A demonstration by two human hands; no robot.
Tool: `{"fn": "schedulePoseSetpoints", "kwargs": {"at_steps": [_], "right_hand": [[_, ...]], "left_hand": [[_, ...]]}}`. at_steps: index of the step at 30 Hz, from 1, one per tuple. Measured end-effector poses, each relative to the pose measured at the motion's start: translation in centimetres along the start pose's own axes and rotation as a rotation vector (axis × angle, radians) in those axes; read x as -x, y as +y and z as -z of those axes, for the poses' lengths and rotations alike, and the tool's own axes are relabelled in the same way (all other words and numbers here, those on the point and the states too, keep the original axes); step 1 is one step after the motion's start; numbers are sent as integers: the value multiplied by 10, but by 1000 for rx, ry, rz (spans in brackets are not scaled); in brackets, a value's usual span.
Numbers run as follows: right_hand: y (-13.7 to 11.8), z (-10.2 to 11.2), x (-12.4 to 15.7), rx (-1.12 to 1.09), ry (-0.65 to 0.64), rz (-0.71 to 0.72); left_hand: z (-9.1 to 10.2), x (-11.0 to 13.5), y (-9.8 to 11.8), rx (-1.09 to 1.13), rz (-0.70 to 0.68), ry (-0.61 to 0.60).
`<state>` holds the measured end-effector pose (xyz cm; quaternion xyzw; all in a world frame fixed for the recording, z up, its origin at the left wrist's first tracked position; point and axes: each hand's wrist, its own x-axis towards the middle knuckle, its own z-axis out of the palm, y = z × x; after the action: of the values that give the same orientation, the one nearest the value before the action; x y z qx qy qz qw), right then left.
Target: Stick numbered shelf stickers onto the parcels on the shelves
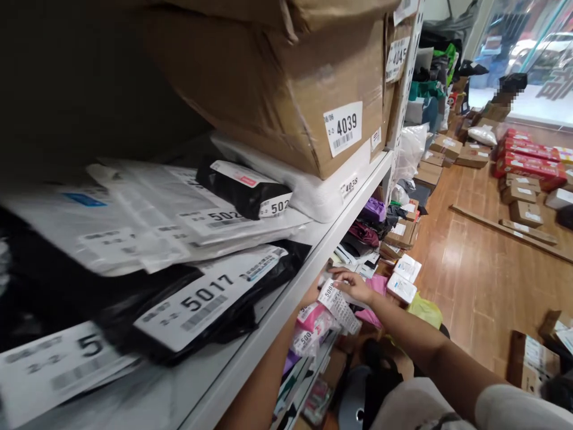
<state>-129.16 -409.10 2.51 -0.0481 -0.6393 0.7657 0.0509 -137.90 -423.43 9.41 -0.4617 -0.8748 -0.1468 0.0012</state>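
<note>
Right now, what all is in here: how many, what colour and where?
Shelf: one, white, left side
Large carton: one, brown, on shelf, labelled 4039
Package labelled 4038: one, white, beneath large carton
Flat parcels: several, white, on shelf
Black parcels: at least two, black, on shelf
Bagged parcels: many, mixed colours, below shelf
Small packs: two, white, centre right
Bag: one, yellow, beside them
Red boxes: several, red, far-right floor
Floor cartons: many, brown, right side
Printed slip: at least one, white, lower centre
Left hand: one, bare, mostly hidden
Right hand: one, bare, holding slip
</note>
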Motion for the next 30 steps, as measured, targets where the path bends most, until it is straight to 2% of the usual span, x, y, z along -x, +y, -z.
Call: {"fn": "schedulePoseSetpoints", "kwargs": {"at_steps": [6,10,12,16,23,30], "right_hand": [[23,6,-35,7,-234,-84],[32,12,-42,-35,-338,-126],[34,12,-41,-80,-320,-121],[39,10,-38,-215,-258,-97],[47,8,-35,-480,-198,-224],[51,3,-31,-600,-87,-253]], "left_hand": [[-3,2,4,-54,118,-116],[-11,12,0,-121,238,-149],[-12,19,-1,-109,251,-142],[-11,29,0,-61,190,-160],[-14,38,5,-141,190,-134],[-13,42,5,-153,204,-150]]}}
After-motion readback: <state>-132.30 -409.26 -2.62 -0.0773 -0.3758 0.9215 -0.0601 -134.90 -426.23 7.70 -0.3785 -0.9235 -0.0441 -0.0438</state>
